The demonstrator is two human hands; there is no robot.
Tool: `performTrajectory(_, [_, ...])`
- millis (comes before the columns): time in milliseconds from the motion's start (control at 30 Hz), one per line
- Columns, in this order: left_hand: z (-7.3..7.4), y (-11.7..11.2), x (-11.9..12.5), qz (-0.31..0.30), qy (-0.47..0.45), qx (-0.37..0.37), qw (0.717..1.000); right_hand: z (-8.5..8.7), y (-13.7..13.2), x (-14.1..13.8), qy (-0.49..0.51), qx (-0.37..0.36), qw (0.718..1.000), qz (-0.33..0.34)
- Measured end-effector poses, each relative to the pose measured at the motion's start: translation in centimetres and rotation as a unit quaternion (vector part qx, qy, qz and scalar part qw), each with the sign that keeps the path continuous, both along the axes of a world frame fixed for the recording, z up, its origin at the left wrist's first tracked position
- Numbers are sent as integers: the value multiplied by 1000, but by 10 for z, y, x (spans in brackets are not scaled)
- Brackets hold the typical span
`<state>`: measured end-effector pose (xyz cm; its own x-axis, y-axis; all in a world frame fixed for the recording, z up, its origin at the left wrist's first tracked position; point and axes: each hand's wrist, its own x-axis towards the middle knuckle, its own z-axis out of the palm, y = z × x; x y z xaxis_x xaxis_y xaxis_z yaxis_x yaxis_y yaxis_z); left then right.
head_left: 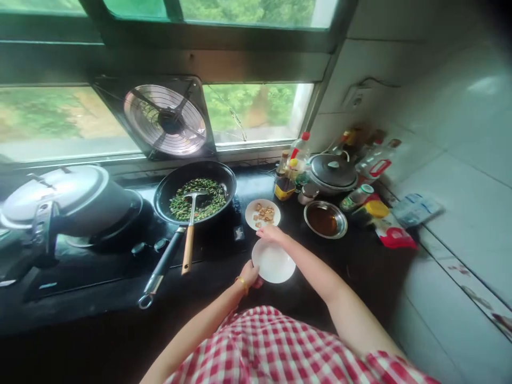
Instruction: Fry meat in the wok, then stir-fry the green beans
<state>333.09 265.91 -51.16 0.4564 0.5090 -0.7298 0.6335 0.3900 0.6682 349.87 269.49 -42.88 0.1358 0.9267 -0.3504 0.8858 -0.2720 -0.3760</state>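
A white bowl (276, 261) is tilted slightly above the counter's front, its inside facing up. My left hand (251, 275) grips its left rim, thumb on the edge and fingers underneath. My right hand (271, 233) is over the bowl's far rim, fingers closed together at the near edge of a small white plate (249, 217). Whether those fingers pinch something is too small to tell. Light brown chopped pieces (264, 214) lie on that plate. Left of it, a black wok (230, 186) holds chopped green vegetables (212, 205), with a wooden-handled spatula (188, 248) resting in it.
A large lidded pot (88, 197) stands on the left burner. To the right are a steel bowl of brown liquid (325, 220), a lidded rice cooker (334, 172), sauce bottles (284, 186) and seasoning packets (394, 229). The wok handle (162, 266) juts toward the front edge.
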Motion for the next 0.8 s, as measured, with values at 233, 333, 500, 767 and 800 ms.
performTrajectory(233, [0, 2, 29, 73, 0, -27, 997, 3, 30, 36, -52, -4, 999, 2])
performTrajectory(333, [0, 7, 44, 91, -12, -34, 995, 20, 32, 45, -82, 28, 996, -16])
performTrajectory(500, [5, 10, 47, 96, -65, -70, 991, 68, 25, -2, -29, 223, 971, 80])
performTrajectory(767, [19, 16, -102, 127, -75, -90, 985, 68, 32, -142, 8, 357, 859, 368])
performTrajectory(800, [18, 15, -130, 146, -73, -85, 983, 63, 37, -154, 1, 355, 860, 366])
